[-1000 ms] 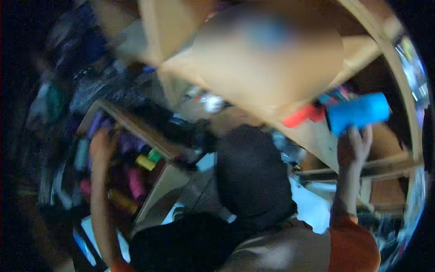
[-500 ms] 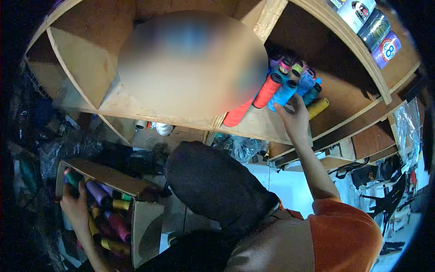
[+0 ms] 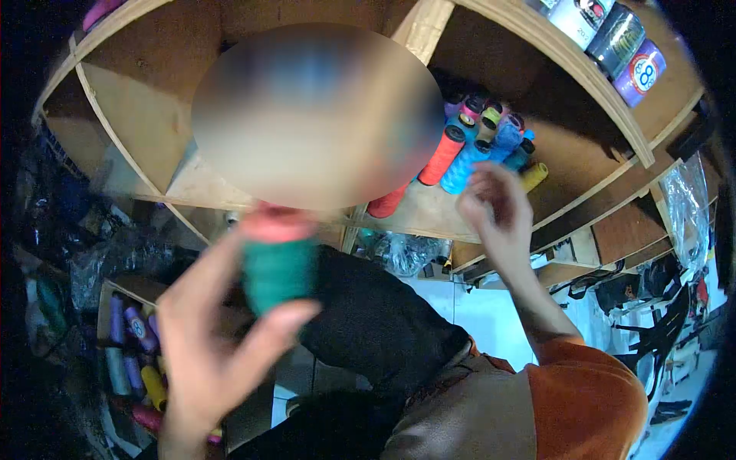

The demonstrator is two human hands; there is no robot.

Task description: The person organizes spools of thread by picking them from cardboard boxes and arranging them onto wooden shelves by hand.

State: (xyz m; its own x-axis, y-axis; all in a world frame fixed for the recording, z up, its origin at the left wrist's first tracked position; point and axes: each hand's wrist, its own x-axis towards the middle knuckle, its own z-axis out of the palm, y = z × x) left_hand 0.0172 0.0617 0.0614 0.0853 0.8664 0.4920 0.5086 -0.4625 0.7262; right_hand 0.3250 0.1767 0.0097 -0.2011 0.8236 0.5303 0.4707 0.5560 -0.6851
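My left hand (image 3: 203, 337) is closed around a green thread spool (image 3: 280, 272) with a reddish-pink end, raised in front of the shelf and blurred by motion. Just below the blue thread spool (image 3: 465, 167) on the shelf, my right hand (image 3: 498, 203) has loosely curled fingers, apart from the thumb, and holds nothing. A red thread spool (image 3: 442, 156) leans beside the blue one. Several more spools cluster behind them, and a yellow spool (image 3: 534, 177) lies to their right. At lower left a cardboard box (image 3: 126, 287) holds purple, yellow and pink spools, partly hidden by my left arm.
A wooden shelf with dividers (image 3: 422, 31) spans the top of the view, part of it blurred out. Cans (image 3: 640, 73) stand on the upper right shelf. Clear plastic bags (image 3: 402, 253) sit under the shelf, and another plastic sheet (image 3: 690, 218) hangs at right.
My left hand has risen from the box with the green spool, toward the shelf. My right hand has come off the blue spool and drawn back slightly, leaving it on the shelf.
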